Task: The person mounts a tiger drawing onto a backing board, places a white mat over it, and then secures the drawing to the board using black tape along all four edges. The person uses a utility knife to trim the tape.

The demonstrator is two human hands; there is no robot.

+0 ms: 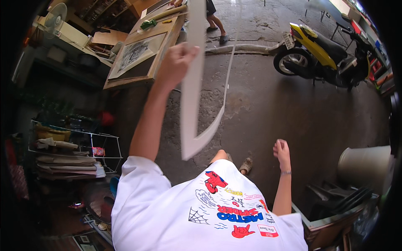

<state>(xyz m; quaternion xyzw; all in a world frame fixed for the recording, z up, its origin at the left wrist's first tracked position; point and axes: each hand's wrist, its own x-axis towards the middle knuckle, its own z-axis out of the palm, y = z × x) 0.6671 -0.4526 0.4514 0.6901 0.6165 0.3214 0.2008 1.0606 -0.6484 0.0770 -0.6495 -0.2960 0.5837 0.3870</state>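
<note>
Frame (192, 100), pale and narrow-sided, hangs upright before the person above the dark floor (259, 108), its upper end running out of view and its near corner lowest; left hand (180, 60) grips the left long side, fingers curled closed around its edge. Right hand (282, 151) is well apart from it, lower right, nothing visible in it, fingers bent in together in a loose fist. Surroundings: worktable (125, 83) bearing a drawing (136, 51) beyond the left hand, yellow motorbike (322, 48) upper right, pale bucket (362, 169) right of the right hand.
</note>
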